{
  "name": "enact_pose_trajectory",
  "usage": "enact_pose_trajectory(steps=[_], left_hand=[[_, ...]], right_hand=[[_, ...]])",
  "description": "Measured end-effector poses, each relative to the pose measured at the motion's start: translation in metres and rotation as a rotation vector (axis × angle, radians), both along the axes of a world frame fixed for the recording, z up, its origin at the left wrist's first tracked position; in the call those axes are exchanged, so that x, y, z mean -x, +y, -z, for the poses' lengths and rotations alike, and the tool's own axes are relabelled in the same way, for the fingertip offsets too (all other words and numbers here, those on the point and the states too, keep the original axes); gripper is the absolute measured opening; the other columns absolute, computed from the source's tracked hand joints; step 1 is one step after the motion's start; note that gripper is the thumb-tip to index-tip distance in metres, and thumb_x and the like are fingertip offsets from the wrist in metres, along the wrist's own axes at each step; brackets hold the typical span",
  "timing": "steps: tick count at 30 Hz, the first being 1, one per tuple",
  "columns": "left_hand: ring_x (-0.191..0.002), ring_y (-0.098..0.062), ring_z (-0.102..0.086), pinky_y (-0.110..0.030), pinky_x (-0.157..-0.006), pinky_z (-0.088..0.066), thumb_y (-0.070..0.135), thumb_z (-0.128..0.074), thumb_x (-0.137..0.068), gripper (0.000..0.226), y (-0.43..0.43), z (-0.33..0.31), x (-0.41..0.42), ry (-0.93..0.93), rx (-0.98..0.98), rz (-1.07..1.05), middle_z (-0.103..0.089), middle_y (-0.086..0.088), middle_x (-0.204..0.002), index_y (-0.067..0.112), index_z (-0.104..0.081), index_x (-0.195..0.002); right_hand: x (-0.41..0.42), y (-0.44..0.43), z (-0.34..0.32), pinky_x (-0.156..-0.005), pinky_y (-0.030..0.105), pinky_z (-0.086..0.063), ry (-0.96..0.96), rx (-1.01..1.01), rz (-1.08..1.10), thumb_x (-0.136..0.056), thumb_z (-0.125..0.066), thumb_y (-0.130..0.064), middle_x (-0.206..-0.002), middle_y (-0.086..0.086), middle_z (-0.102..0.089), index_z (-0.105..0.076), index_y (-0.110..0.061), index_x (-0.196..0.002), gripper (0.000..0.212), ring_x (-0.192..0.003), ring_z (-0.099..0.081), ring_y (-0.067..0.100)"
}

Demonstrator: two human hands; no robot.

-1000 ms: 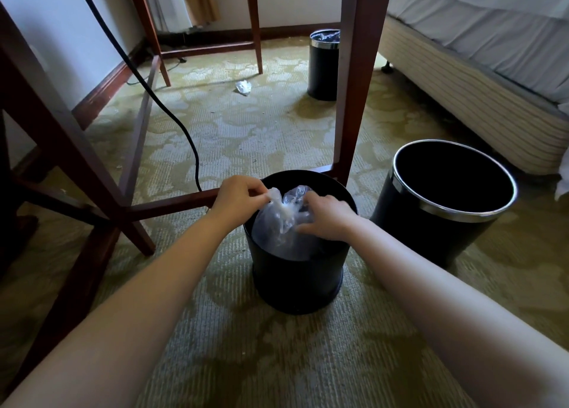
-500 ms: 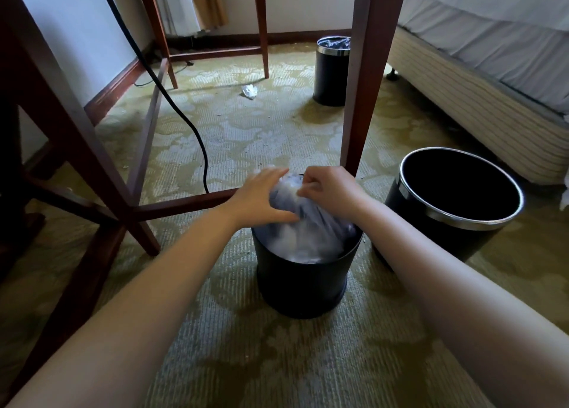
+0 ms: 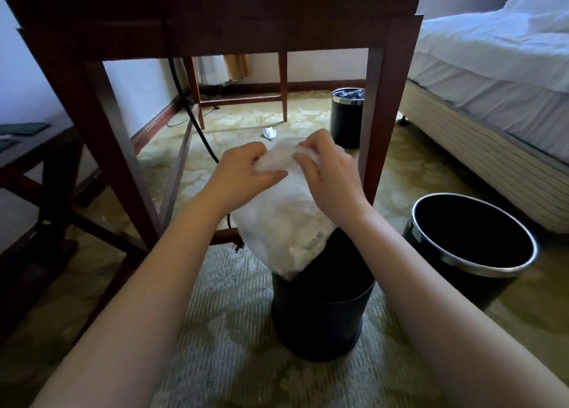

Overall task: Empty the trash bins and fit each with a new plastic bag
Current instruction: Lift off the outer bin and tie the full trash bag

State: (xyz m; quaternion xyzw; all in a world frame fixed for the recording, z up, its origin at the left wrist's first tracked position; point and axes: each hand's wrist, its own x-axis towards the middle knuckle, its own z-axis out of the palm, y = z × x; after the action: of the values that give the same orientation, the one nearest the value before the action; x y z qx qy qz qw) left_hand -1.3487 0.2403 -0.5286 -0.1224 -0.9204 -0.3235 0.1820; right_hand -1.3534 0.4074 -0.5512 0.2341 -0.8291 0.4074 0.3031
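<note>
pinching the bunched neck of the full plastic bag point(image 3: 283, 223) w/ both hands: left hand point(image 3: 243, 173) has fingers curled round the gathered top from its side, right hand point(image 3: 326, 176) nips the same bunch opposite, thumbs pressed in. bag hangs mostly clear of the small black bin point(image 3: 320, 315), only its bottom at the rim; bin stands on carpet beside the desk leg point(image 3: 377, 124).

risks, imo: thin film + lumpy load, so the neck could slip or tear if the weight sits on a few fingertips, and trash lands on the carpet. bag bottom could snag the rim & tip the bin. desk frame is close above, so a straight lift may bump knuckles. wide bin point(image 3: 480, 266) on the right shows no liner yet.
</note>
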Motion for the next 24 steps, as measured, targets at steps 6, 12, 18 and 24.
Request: enact_pose_trajectory(steps=[6, 12, 18, 24], left_hand=[[-0.062, -0.008, -0.037, -0.026, -0.055, -0.028, 0.032, -0.075, -0.078, 0.032, -0.043, -0.031, -0.021, 0.068, 0.024, -0.048, -0.045, 0.004, -0.069, 0.009, -0.053, -0.081], [-0.064, -0.011, -0.040, -0.023, -0.054, -0.028, 0.029, -0.076, -0.078, 0.031, -0.087, -0.010, -0.029, -0.067, 0.159, -0.130, -0.047, 0.003, -0.071, 0.009, -0.053, -0.081], [-0.076, -0.021, -0.049, -0.027, -0.058, -0.034, 0.031, -0.072, -0.081, 0.028, -0.127, 0.047, -0.031, -0.503, 0.504, -0.087, -0.051, -0.002, -0.079, 0.008, -0.057, -0.084], [-0.077, -0.017, -0.052, -0.029, -0.059, -0.036, 0.030, -0.070, -0.082, 0.022, -0.157, 0.113, -0.033, -0.578, 0.427, -0.264, -0.055, -0.001, -0.086, 0.019, -0.051, -0.079]], right_hand=[[-0.011, -0.039, -0.020, -0.062, 0.034, -0.039, 0.012, 0.086, -0.125, -0.098, -0.052, -0.020, -0.078, -0.003, -0.053, -0.043, -0.017, -0.093, 0.010, -0.068, -0.051, 0.019], [-0.008, -0.080, 0.009, -0.057, 0.029, -0.036, -0.149, -0.040, -0.201, -0.100, -0.049, -0.025, -0.072, -0.008, -0.049, -0.040, -0.019, -0.095, 0.012, -0.062, -0.047, 0.014], [-0.003, -0.113, 0.069, -0.058, 0.036, -0.040, -0.314, -0.404, -0.266, -0.102, -0.045, -0.023, -0.084, 0.009, -0.061, -0.052, -0.011, -0.109, 0.015, -0.070, -0.053, 0.027], [-0.007, -0.139, 0.112, -0.065, 0.039, -0.051, -0.474, -0.663, -0.228, -0.102, -0.038, -0.013, -0.105, 0.008, -0.065, -0.043, -0.025, -0.140, 0.041, -0.084, -0.061, 0.030]])
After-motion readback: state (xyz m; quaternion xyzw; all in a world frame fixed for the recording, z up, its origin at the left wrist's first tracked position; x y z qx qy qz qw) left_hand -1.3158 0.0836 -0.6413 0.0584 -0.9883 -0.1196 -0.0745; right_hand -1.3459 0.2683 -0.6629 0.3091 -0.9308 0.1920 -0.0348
